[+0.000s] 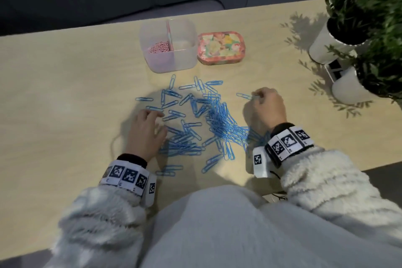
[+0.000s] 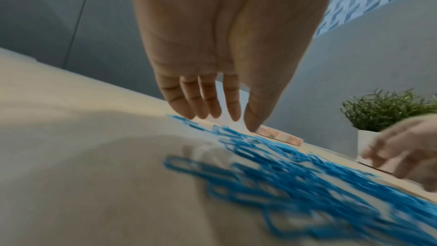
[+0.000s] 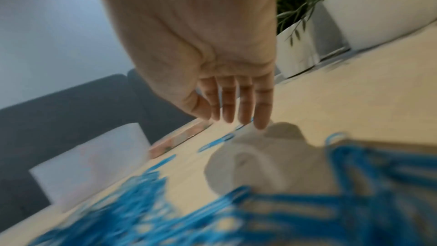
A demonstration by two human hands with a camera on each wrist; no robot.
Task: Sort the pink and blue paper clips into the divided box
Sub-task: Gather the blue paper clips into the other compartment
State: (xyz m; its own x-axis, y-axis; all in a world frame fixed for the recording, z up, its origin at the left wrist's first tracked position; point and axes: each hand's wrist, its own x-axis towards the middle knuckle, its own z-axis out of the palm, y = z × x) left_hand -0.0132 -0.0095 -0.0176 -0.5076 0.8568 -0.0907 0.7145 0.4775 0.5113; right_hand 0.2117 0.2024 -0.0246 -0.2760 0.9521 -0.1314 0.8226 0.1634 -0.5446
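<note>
Left hand (image 1: 145, 130): palm down, low over the table, fingers extended and slightly spread, thumb out to the side. Holds nothing. Right hand (image 1: 265, 108): reaches further forward, palm down, fingers straight and close together in the wrist view, tips angled downward; head view blurred at the fingertips. Both wrists carry marker bands; fleece sleeves cover both forearms.

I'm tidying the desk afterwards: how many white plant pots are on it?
2, both at the table's right edge: the far white pot and the near white pot, closer to the person. More may sit out of frame.
</note>
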